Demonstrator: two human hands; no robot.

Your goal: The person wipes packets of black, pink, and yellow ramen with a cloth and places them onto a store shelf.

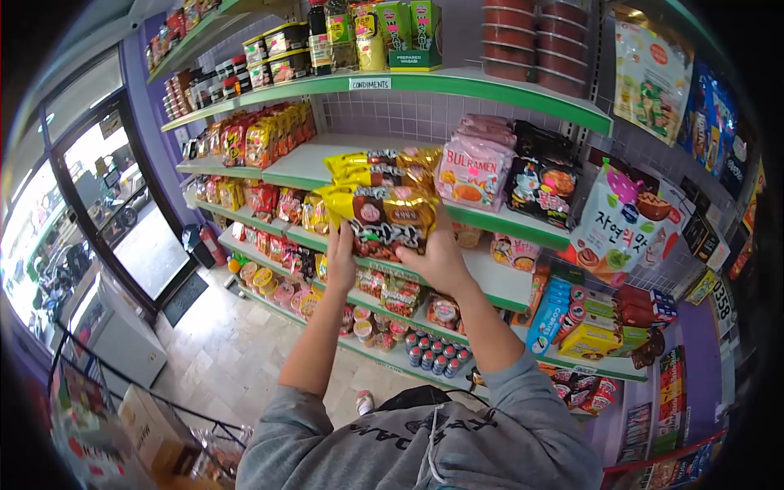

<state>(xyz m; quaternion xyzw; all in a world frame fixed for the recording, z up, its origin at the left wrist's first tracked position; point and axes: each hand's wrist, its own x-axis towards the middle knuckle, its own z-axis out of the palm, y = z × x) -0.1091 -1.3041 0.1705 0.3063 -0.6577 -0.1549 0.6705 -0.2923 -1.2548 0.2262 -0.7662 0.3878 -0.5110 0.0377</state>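
Observation:
Both my hands are closed on a yellow-and-brown noodle packet [382,219], held in front of the second shelf from the top. My left hand [340,260] grips its lower left side, and my right hand [442,255] its right side with the thumb across the lower front. Right behind it, similar yellow packets [377,167] stand in a row on the shelf. Pink Bulramen packs [475,173] are to the right of my right hand, with black noodle packs [542,186] beside them.
Above runs a green-edged shelf with a condiments label [370,83] and stacked red tubs [563,45]. Lower shelves hold noodle packets, cups and small bottles [437,353]. Snack bags [625,220] hang at right. A glass door [122,188] and white freezer [114,335] are at left.

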